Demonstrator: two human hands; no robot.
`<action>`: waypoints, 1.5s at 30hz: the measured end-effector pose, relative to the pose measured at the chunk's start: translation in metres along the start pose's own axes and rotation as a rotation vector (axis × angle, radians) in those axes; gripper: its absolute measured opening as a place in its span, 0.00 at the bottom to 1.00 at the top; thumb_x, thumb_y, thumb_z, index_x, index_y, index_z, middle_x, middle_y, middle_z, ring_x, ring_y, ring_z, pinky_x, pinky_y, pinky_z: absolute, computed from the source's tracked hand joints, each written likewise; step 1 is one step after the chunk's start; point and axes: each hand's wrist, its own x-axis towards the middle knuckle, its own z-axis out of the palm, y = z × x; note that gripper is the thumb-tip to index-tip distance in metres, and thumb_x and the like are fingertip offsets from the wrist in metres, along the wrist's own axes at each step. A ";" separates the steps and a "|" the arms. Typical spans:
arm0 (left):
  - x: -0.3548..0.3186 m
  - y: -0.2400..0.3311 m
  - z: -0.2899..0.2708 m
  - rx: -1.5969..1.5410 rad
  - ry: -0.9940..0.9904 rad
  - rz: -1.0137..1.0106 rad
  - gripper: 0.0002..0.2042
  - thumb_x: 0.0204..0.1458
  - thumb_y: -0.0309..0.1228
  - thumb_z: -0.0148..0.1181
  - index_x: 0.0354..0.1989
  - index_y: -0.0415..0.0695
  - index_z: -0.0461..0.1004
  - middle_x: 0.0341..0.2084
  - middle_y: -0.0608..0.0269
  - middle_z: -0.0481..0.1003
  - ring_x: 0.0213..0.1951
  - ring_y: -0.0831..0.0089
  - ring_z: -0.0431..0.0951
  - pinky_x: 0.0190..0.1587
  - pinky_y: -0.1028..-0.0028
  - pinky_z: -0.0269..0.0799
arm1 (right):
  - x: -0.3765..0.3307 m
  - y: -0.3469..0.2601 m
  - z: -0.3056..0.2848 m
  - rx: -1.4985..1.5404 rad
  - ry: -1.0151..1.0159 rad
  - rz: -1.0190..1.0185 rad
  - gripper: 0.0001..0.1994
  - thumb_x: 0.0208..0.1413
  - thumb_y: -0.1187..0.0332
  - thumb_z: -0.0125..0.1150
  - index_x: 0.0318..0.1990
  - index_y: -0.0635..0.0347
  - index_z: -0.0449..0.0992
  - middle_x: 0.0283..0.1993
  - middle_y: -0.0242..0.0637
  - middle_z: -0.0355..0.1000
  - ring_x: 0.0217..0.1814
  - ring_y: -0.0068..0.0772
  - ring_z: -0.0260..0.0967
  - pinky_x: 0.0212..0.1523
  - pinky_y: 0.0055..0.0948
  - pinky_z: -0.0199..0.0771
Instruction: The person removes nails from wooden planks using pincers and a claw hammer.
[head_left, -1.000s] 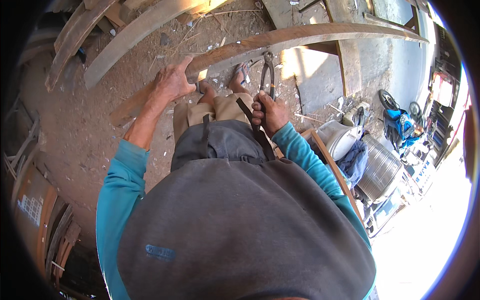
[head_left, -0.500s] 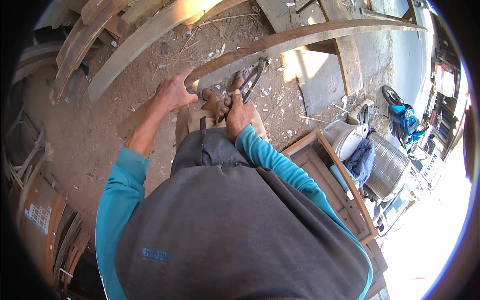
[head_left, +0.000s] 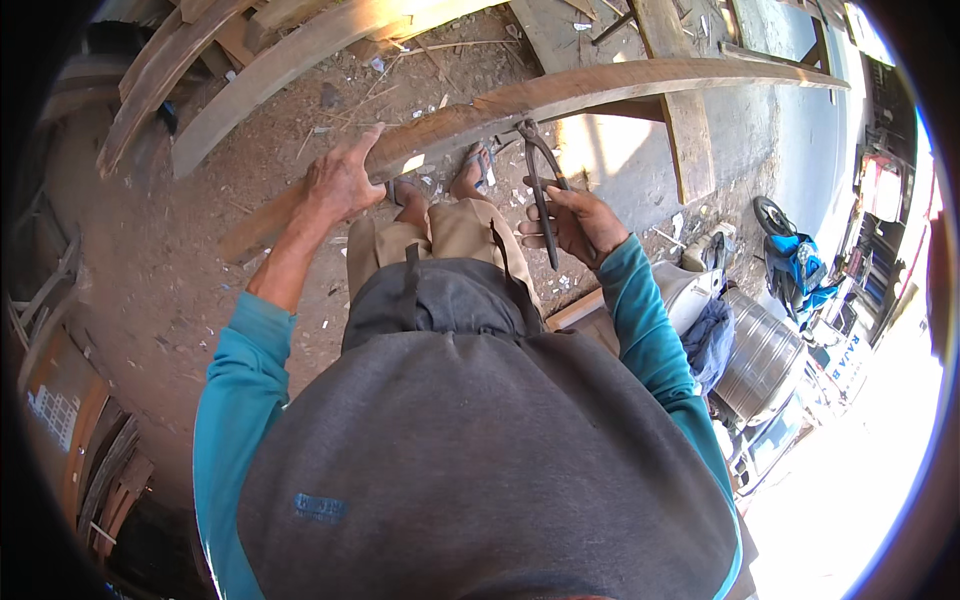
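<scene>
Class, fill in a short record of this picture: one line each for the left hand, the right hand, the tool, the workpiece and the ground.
Left hand: left hand rests on the long wooden plank
Right hand: right hand grips the pincers by the handles
Tool: dark metal, head at the plank's edge
Workpiece: plank, weathered, lying across in front of the person
Ground: dirt ground, scattered wood chips

White label (head_left: 47,418) on brown board, lower left.

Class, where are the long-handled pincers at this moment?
In the head view, right of centre: the pincers are gripped in the right hand, their head against the long curved plank, above the sandalled feet.
</scene>
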 end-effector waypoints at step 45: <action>0.056 -0.045 -0.014 -0.336 -0.454 0.097 0.36 0.37 0.40 0.71 0.58 0.37 0.71 0.46 0.47 0.79 0.46 0.62 0.78 0.54 0.64 0.71 | 0.142 0.126 0.030 -0.629 0.676 -0.745 0.13 0.63 0.63 0.52 0.48 0.64 0.66 0.33 0.52 0.71 0.35 0.53 0.71 0.38 0.46 0.69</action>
